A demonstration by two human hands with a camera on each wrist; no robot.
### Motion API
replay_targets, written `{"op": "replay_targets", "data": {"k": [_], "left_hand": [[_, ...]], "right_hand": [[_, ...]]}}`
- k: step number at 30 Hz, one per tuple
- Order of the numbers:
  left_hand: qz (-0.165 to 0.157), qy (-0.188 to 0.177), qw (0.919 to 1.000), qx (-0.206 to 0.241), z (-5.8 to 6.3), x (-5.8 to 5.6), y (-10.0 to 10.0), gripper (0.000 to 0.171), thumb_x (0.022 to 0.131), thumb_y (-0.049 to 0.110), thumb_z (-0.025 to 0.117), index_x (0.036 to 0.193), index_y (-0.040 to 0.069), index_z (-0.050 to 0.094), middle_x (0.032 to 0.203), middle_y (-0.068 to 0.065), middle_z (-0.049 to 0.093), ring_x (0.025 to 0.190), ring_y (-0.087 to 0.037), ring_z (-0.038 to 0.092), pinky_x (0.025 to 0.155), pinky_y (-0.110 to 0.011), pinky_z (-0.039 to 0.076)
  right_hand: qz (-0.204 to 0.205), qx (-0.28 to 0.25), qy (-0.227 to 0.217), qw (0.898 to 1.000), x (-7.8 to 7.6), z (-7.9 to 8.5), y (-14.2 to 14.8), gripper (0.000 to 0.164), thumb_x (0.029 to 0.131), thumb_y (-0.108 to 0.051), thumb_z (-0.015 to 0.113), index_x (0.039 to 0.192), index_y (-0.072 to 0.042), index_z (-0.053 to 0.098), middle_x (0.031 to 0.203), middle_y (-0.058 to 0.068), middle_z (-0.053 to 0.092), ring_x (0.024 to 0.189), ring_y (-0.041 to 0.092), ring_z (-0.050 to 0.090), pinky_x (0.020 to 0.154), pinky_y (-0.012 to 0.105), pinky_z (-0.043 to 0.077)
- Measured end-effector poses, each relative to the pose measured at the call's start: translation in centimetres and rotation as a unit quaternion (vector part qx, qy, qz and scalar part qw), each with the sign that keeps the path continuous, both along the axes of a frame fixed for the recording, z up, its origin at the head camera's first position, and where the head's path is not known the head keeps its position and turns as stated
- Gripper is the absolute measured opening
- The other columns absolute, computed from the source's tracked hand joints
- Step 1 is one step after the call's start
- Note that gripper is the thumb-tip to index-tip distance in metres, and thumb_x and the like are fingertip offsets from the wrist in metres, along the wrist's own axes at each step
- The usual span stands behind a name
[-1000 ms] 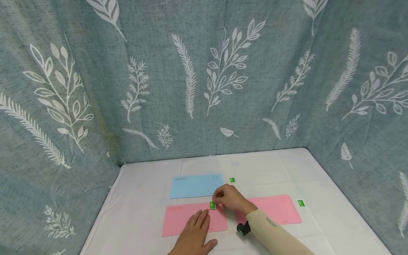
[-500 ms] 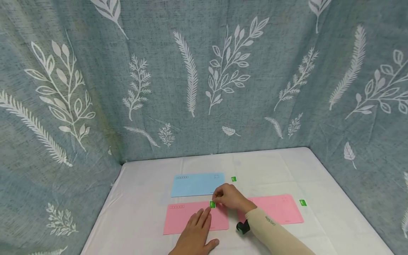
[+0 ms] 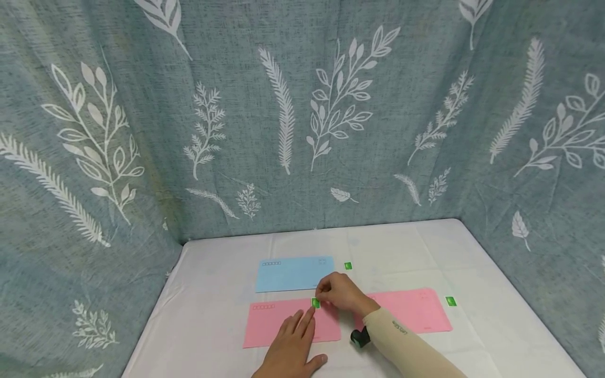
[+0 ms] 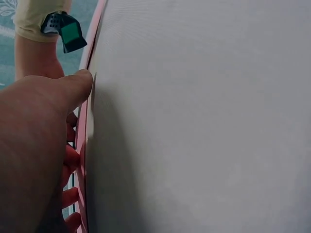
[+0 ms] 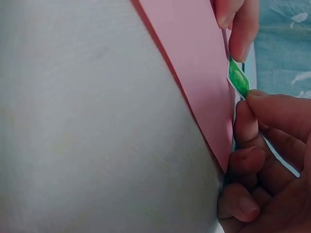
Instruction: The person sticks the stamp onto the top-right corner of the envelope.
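Pinched by its corner, the green stamp (image 3: 315, 303) was held between thumb and forefinger of the right hand (image 3: 337, 290), whose other fingers were curled in behind! Just left of those fingertips it was poised, over the far edge of the pink envelope (image 3: 264, 325), short of the right-hand corner; whether it was seated flat could not be told. From the near side it was met by the left hand (image 3: 289, 344), laid over the paper with fingers stretched out and slightly apart, the forefinger's tip set against the stamp's near edge.

The step in hand was judged to be the sticking of the stamp, lined up but not yet let go. For the next move, a firm press from a straight fingertip seemed to be called for, with the paper steadied under the left fingers.

More work appeared to be lined up, too! A blue envelope (image 3: 288, 275) was seen ahead and left of the right hand, a spare stamp (image 3: 348, 266) just beyond its knuckles; to its right a second pink envelope (image 3: 406, 310) was partly hidden by the sleeve (image 3: 402, 338), and past that another loose stamp (image 3: 451, 301) was set out.
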State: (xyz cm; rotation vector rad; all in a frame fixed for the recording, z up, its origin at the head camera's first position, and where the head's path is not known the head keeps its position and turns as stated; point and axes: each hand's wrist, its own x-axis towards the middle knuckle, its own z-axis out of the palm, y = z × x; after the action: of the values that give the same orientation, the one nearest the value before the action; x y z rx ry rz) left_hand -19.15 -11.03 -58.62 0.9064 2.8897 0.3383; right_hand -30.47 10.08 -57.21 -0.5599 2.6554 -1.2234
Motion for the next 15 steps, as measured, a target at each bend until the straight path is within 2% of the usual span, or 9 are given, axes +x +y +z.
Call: {"op": "replay_targets", "data": {"k": [5,15], "left_hand": [[0.007,-0.016,0.9995,-0.025,0.95,0.11,0.42,0.088,0.104,0.068,0.056,0.162,0.003,0.049,0.175,-0.008,0.032,0.157,-0.036,0.034,0.124,-0.056,0.033],[0.011,-0.010,0.9993,-0.034,1.03,-0.01,0.50,0.088,0.103,0.068,0.058,0.163,0.004,0.049,0.175,-0.008,0.033,0.157,-0.035,0.035,0.124,-0.056,0.033]], "right_hand": [[-0.010,0.007,-0.007,1.000,0.23,0.07,-0.20,0.013,0.098,-0.010,0.080,0.087,-0.017,0.080,0.080,-0.008,0.068,0.072,0.013,0.059,0.065,0.028,0.051],[-0.014,0.020,0.004,1.000,0.20,0.04,-0.41,0.012,0.098,-0.013,0.081,0.088,-0.018,0.080,0.079,-0.010,0.067,0.073,0.011,0.059,0.067,0.029,0.052]]}}
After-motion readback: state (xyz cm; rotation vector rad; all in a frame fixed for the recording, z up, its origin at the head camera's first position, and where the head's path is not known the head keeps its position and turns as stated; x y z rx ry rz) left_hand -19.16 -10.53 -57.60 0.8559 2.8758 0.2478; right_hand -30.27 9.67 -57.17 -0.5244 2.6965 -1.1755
